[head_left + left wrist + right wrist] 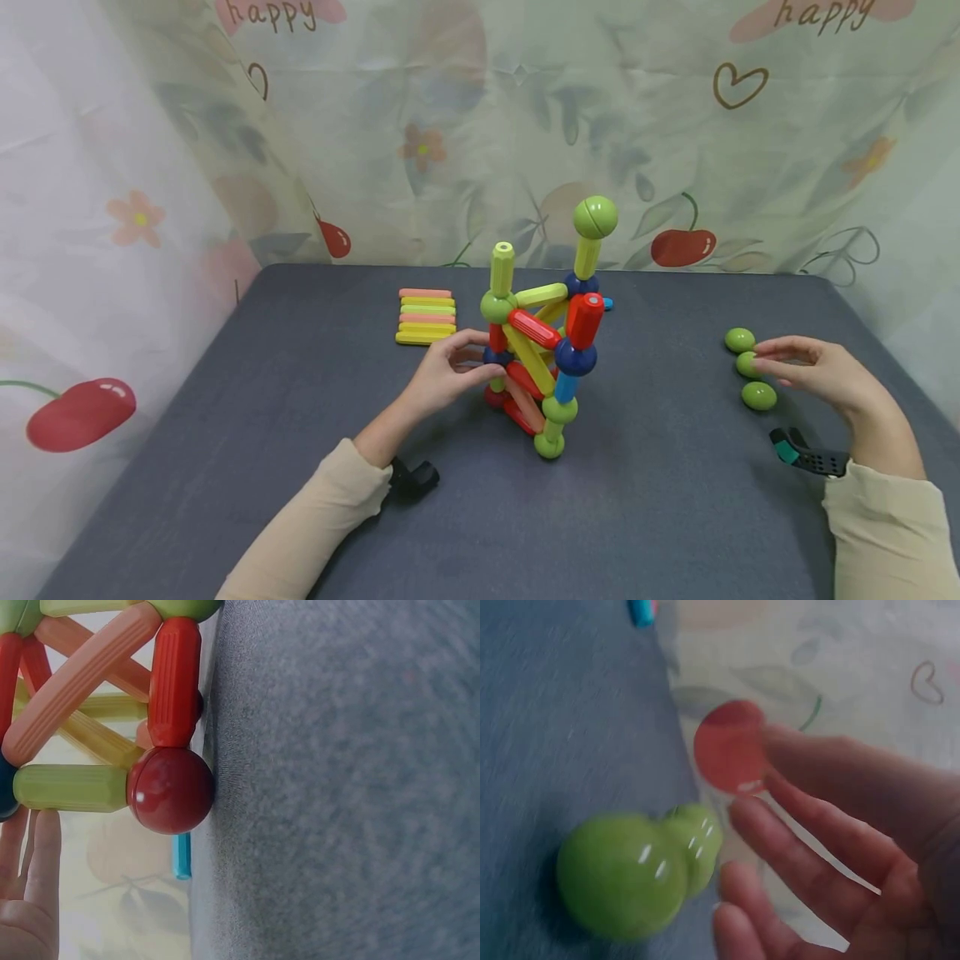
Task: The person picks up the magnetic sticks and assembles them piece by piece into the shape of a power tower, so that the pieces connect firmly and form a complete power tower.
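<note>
A tower of coloured magnetic rods and balls (530, 358) stands upright on the table. My left hand (450, 367) holds its left side, thumb and fingers about a dark blue ball (495, 356) at mid-height. In the left wrist view the fingertips (46, 832) reach the tower beside a green rod (71, 787), with a dark red ball (171, 790) at the base. Over at the right, my right hand (821, 371) hovers by three green balls (759, 396), its fingers loosely bent. The right wrist view shows nothing between those fingers, with a green ball (622, 876) just below them.
Several pink, yellow and green rods (426, 317) lie in a stack left of the tower. Part of a blue rod (608, 304) shows behind it. A printed curtain (517, 142) hangs along the back edge of the dark table (660, 508).
</note>
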`<state>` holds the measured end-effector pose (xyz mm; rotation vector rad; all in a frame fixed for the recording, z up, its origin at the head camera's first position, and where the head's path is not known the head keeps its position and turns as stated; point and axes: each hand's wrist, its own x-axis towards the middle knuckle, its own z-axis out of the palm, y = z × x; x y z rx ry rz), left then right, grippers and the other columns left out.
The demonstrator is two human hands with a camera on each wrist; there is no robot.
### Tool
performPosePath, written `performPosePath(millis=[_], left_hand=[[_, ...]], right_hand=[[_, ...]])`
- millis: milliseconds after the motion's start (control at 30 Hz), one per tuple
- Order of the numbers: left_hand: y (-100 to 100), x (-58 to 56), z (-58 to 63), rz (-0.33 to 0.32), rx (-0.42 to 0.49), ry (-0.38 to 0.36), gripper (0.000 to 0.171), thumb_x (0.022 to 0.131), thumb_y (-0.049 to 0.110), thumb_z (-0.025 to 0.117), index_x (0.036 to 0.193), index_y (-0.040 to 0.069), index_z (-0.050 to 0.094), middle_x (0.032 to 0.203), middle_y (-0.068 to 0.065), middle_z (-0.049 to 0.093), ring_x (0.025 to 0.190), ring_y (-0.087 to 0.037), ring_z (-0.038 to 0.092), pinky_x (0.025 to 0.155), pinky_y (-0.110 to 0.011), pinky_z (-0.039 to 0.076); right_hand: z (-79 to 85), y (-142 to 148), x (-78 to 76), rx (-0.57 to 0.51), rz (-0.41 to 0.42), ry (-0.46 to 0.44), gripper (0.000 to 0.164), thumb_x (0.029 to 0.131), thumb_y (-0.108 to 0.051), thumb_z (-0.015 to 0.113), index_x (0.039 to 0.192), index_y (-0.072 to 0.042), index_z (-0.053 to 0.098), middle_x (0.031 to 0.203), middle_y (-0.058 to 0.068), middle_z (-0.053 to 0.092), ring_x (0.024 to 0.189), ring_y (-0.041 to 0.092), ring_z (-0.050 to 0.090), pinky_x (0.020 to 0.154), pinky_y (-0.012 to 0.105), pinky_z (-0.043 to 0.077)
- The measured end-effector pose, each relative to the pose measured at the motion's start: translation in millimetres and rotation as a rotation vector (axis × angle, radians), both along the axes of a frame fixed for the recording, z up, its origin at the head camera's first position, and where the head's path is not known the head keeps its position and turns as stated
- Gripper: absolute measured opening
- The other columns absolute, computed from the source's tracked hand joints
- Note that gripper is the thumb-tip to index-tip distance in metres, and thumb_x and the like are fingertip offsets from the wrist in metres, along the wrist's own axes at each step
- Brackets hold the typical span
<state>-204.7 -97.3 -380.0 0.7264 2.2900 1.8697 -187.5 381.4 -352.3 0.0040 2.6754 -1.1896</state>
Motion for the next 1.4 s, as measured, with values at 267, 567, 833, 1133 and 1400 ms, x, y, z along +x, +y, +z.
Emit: performPosePath(millis=[267, 567, 833, 1133, 1400], left_hand=[[0, -1.0, -1.6, -0.001, 0.009, 0.014, 0.035, 0.086, 0.001, 0.07, 0.119, -0.004, 0.06, 0.119, -0.022, 0.061, 0.105, -0.032, 0.064, 0.088, -0.038, 0.055], [0, -1.3, -2.1, -0.002, 0.012, 0.025, 0.035, 0.086, 0.001, 0.07, 0.119, -0.004, 0.06, 0.119, -0.021, 0.061, 0.104, -0.03, 0.064, 0.087, -0.036, 0.056], [0, -0.1, -0.9, -0.003, 0.014, 0.026, 0.035, 0.086, 0.0, 0.07, 0.119, -0.004, 0.06, 0.119, -0.022, 0.062, 0.105, -0.032, 0.064, 0.087, -0.038, 0.056], [0, -0.1, -0.4, -0.001, -0.001, 0.01, 0.035, 0.087, 0.002, 0.07, 0.12, -0.003, 0.06, 0.119, -0.02, 0.062, 0.104, -0.03, 0.064, 0.088, -0.037, 0.056], [-1, 0.0, -0.8, 0.001, -0.002, 0.016, 0.035, 0.087, 0.002, 0.07, 0.12, -0.003, 0.06, 0.119, -0.021, 0.062, 0.105, -0.032, 0.064, 0.089, -0.039, 0.055]], right_hand=[[-16.3, 7, -0.1, 0.184, 0.108, -0.095, 0.052, 0.09, -0.036, 0.069, 0.125, 0.001, 0.06, 0.131, 0.022, 0.056, 0.091, -0.014, 0.044, 0.078, 0.027, 0.054], [0.0, -24, -4.3, 0.071, 0.166, -0.04, 0.045, 0.092, -0.028, 0.067, 0.127, -0.001, 0.059, 0.124, 0.005, 0.058, 0.089, -0.009, 0.058, 0.077, 0.026, 0.055], [64.7, -93, 3.1, -0.15, 0.199, 0.311, 0.032, 0.096, -0.011, 0.06, 0.127, -0.015, 0.059, 0.106, -0.019, 0.066, 0.085, 0.006, 0.066, 0.073, 0.019, 0.05], [111.8, -174, 20.8, -0.699, 0.412, 0.613, 0.032, 0.09, 0.012, 0.057, 0.12, 0.003, 0.061, 0.116, 0.006, 0.066, 0.096, 0.014, 0.067, 0.083, 0.02, 0.052], [124.8, -205, 25.9, -0.733, 0.543, 0.68, 0.028, 0.091, 0.004, 0.06, 0.119, -0.001, 0.061, 0.114, 0.003, 0.067, 0.097, 0.014, 0.067, 0.083, 0.02, 0.053]])
